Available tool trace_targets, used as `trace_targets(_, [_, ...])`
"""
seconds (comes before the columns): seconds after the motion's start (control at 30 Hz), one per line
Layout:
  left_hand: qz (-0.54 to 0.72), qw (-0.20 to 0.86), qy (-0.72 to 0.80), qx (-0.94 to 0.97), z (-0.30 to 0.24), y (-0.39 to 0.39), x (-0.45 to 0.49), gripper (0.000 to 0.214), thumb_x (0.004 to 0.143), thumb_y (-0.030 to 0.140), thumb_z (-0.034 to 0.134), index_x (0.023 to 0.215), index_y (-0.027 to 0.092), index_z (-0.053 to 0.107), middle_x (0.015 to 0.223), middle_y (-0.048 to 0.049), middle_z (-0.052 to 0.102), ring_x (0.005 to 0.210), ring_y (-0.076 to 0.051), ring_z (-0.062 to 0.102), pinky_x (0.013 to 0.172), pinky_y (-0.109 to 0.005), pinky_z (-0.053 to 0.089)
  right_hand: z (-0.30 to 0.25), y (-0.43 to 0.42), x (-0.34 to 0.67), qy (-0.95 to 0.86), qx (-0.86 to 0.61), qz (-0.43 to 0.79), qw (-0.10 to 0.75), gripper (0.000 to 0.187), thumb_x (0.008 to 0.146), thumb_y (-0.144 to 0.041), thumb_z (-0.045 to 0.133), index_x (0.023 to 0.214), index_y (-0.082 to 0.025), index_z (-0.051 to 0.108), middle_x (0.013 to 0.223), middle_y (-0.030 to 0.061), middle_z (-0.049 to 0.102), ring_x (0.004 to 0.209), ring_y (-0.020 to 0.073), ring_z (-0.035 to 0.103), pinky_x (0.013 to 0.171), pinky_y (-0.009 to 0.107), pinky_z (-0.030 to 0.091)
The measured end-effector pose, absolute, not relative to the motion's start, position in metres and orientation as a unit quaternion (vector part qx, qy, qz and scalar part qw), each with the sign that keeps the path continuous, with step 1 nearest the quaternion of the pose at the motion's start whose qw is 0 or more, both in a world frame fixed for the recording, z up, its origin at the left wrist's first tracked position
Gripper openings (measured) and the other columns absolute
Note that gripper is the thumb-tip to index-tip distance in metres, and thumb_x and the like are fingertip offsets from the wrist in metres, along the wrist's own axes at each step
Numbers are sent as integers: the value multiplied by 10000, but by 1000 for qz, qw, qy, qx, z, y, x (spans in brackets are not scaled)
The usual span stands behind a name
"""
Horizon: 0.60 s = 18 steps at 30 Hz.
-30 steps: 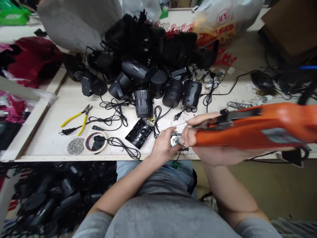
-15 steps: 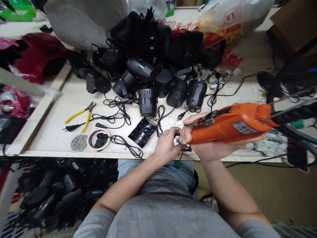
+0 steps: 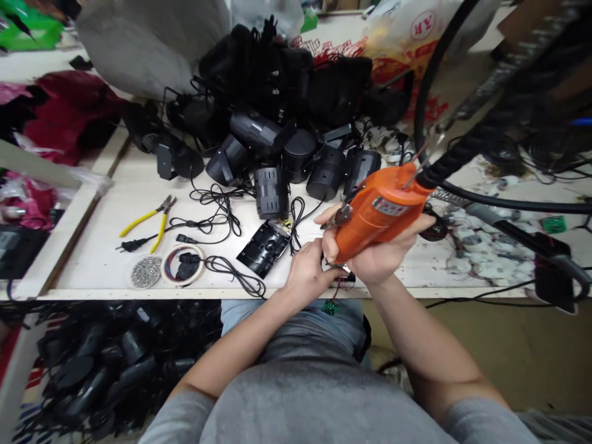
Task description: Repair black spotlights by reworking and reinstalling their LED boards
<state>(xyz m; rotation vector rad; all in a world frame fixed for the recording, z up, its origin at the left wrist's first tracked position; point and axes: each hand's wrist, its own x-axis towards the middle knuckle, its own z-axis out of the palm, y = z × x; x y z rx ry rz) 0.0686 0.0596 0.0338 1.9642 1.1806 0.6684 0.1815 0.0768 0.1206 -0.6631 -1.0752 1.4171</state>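
Observation:
My right hand is wrapped round an orange electric screwdriver, which leans with its tip down toward my left hand. The fingers of my left hand are closed on a small black part at the table's front edge; most of it is hidden by my hands. Red wires run down from it to a small green circuit board hanging over the edge above my lap. Just left of my left hand lies an open black housing half.
Yellow-handled pliers, a dish of screws and a tape roll holding black connectors lie to the left. Black cylindrical lamp housings are piled behind. White parts are heaped at right, under the thick black cable.
The screwdriver has swung from nearly level to more upright, its rear end moving left and up. My right hand turned with it; my left hand stays nearly in place.

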Motion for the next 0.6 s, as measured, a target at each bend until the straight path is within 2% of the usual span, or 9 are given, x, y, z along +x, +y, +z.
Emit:
trace_targets(0.1, [269, 353, 424, 790, 36, 59, 65, 399, 750, 290, 860, 1043, 185, 611, 997, -48, 703, 970, -247, 669, 845, -370, 542, 112, 67, 213, -451, -253, 584, 625, 941, 639, -1008, 422, 994, -195, 735, 568, 42, 588, 458, 193, 532, 404, 340, 451])
trace_targets(0.2, [279, 301, 390, 825, 40, 57, 62, 416, 811, 302, 823, 1158, 191, 622, 1155, -85, 676, 1116, -272, 604, 963, -425, 502, 105, 52, 244, -449, -240, 536, 673, 976, 575, -1005, 515, 1121, -222, 718, 631, 59, 626, 505, 235, 582, 450, 391, 488])
trace_targets(0.4, [211, 251, 358, 874, 50, 59, 61, 239, 910, 246, 698, 1130, 169, 645, 1106, -91, 657, 1025, -261, 567, 909, -416, 492, 96, 38, 240, -444, -304, 464, 704, 996, 647, -1031, 332, 1031, -216, 758, 575, 56, 588, 454, 213, 523, 418, 361, 413])
trace_targets(0.53, [171, 220, 333, 901, 55, 65, 62, 218, 931, 262, 663, 1120, 160, 624, 1141, -112, 647, 1041, -274, 577, 898, -428, 502, 90, 43, 228, -434, -321, 417, 731, 926, 733, -985, 281, 976, -233, 763, 565, 40, 563, 440, 210, 508, 416, 361, 398])
trace_targets(0.6, [150, 202, 324, 912, 56, 67, 63, 194, 935, 256, 647, 1101, 160, 618, 1152, -118, 642, 1033, -276, 588, 892, -436, 509, 89, 44, 229, -445, -322, 427, 718, 885, 750, -963, 331, 985, -228, 764, 571, 42, 581, 428, 203, 498, 416, 360, 399])
